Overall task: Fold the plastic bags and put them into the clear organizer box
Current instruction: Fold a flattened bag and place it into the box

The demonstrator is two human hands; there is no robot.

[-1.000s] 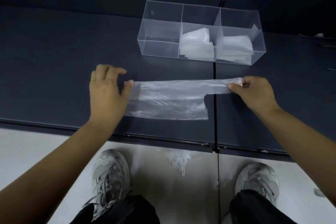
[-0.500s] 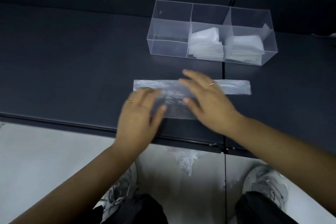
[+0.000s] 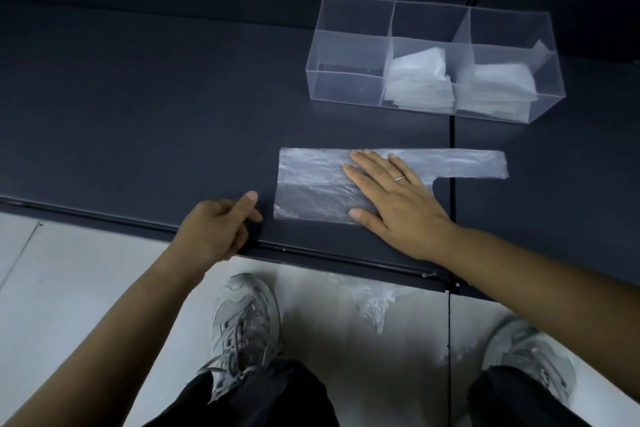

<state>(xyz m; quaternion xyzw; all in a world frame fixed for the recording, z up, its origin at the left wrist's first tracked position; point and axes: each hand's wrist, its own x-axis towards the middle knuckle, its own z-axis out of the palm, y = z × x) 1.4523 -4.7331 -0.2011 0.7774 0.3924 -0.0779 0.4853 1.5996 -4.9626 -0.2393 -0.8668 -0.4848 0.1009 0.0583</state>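
Note:
A thin clear plastic bag (image 3: 311, 184) lies flat on the dark table (image 3: 138, 114), its narrow handle strip reaching right. My right hand (image 3: 391, 198) rests palm down on the bag's middle, fingers spread. To the bag's left, my left hand (image 3: 221, 229) is off the plastic near the table's front edge, fingers loosely curled and holding nothing. The clear organizer box (image 3: 346, 55) stands behind the bag; its left compartment holds nothing, while the middle and right ones hold folded bags (image 3: 419, 80).
A seam (image 3: 452, 135) runs front to back through the table, under the bag's handle strip. A crumpled plastic bag (image 3: 374, 302) hangs below the table's front edge, above the light floor. My two shoes stand underneath.
My left hand has slid off the bag to its left. My right hand has stayed flat on the bag and shifted a little right. The view has swung left.

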